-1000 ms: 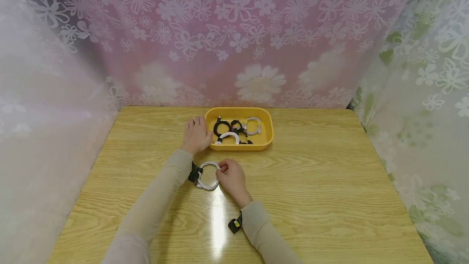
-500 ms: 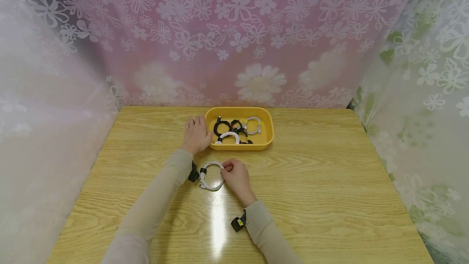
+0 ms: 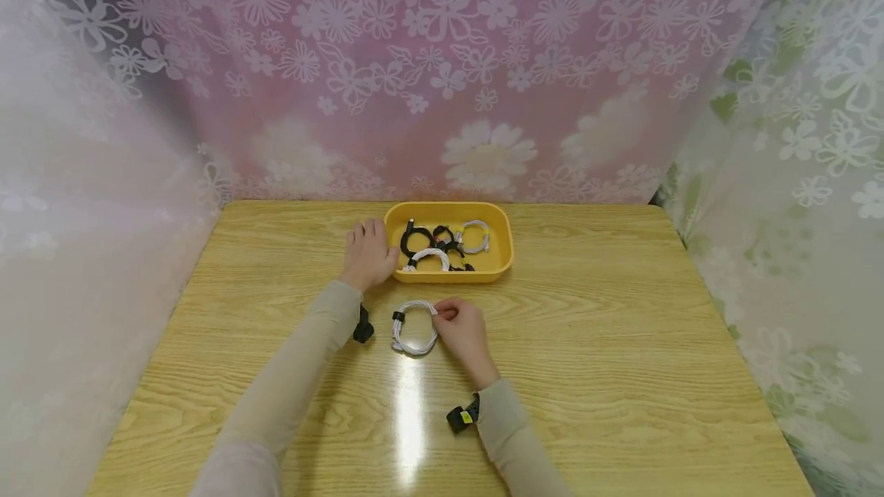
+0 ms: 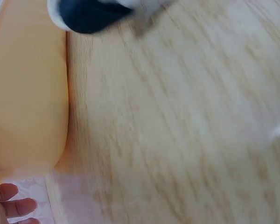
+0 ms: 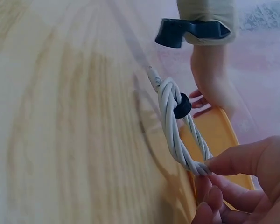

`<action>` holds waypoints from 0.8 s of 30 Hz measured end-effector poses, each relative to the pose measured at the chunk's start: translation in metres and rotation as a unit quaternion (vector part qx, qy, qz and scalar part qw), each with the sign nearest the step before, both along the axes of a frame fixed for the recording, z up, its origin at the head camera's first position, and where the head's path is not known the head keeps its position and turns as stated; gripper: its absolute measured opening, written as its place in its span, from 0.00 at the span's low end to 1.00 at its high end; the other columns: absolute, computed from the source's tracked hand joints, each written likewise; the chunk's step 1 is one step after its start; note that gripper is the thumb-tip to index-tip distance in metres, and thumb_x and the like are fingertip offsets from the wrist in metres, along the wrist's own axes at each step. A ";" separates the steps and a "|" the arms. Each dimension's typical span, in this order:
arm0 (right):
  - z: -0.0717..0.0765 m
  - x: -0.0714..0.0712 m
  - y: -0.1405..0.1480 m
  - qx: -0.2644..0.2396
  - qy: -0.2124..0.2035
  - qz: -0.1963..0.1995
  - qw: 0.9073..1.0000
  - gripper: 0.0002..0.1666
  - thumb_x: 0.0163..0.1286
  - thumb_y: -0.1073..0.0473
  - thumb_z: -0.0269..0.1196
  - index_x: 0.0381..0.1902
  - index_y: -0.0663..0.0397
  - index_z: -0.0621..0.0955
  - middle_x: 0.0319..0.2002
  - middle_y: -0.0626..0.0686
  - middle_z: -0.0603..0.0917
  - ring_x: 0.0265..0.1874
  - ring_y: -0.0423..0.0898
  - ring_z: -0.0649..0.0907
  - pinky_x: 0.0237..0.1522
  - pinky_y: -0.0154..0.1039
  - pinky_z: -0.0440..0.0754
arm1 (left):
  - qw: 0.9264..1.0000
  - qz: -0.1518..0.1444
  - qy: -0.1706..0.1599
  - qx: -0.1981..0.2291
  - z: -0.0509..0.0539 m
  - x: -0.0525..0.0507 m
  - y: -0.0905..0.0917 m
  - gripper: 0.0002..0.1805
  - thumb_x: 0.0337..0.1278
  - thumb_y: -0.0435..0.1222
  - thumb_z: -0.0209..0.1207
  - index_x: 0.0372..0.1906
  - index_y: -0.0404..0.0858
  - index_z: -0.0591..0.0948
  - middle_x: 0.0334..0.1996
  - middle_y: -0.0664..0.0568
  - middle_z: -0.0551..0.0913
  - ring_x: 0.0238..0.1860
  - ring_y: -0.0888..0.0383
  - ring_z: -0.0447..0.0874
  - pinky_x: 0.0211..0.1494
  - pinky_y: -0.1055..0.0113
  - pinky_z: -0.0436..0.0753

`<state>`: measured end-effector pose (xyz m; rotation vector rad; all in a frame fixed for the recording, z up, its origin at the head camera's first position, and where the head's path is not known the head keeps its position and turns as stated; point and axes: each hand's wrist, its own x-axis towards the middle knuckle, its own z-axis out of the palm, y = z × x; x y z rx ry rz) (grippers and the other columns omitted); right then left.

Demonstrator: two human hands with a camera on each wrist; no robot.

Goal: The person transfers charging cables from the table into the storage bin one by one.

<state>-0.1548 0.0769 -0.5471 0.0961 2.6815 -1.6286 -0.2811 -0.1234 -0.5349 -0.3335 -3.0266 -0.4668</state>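
A coiled white cable [image 3: 433, 334] with a black strap [image 5: 182, 106] hangs just above the table, upright in the right wrist view. My right hand [image 3: 464, 332] pinches its right side between thumb and fingers; a pale connector [image 5: 154, 78] sticks out at the far end. My left hand [image 3: 369, 255] lies at the left end of the yellow box [image 3: 507, 251], thumb by the rim and fingers outside it. Its fingertips [image 4: 19, 206] show past the box's end in the left wrist view. A blurred dark and white shape crosses the top of that view.
Inside the box lie several coiled cables: a black one [image 3: 404, 244] at left, a thick white one [image 3: 431, 253] in front, a thin white one with yellow ties [image 3: 485, 238] at right. The wooden table [image 3: 587, 374] ends at a pink flowered curtain [image 3: 331, 144].
My right hand has moved to the right, carrying the white cable coil away from the left wrist. The left hand has stayed beside the box.
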 end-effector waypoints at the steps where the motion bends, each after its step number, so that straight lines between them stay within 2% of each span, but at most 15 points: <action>1: 0.001 0.000 0.002 -0.003 -0.003 -0.004 1.000 0.06 0.58 0.67 0.67 0.34 0.61 0.86 0.25 0.50 0.83 0.25 0.41 0.79 0.29 0.36 0.77 | 1.000 -0.001 -0.002 -0.001 0.000 0.000 0.000 0.11 0.66 0.40 0.44 0.41 0.35 0.63 0.41 0.41 0.63 0.41 0.42 0.58 0.46 0.52 0.57; 15: 0.021 -0.003 0.032 -0.038 -0.007 -0.039 0.998 0.08 0.58 0.68 0.66 0.36 0.66 0.86 0.27 0.56 0.84 0.25 0.40 0.79 0.28 0.31 0.75 | 1.000 0.001 0.000 -0.013 0.000 -0.001 0.001 0.12 0.67 0.41 0.44 0.41 0.35 0.63 0.41 0.41 0.63 0.42 0.42 0.59 0.47 0.51 0.58; 24: 0.026 -0.007 0.042 -0.040 -0.021 -0.050 0.998 0.09 0.58 0.68 0.66 0.36 0.66 0.86 0.26 0.53 0.83 0.24 0.39 0.78 0.28 0.31 0.74 | 1.000 0.001 0.006 -0.024 0.001 -0.001 0.001 0.12 0.67 0.42 0.43 0.40 0.35 0.63 0.41 0.40 0.63 0.41 0.43 0.58 0.46 0.52 0.58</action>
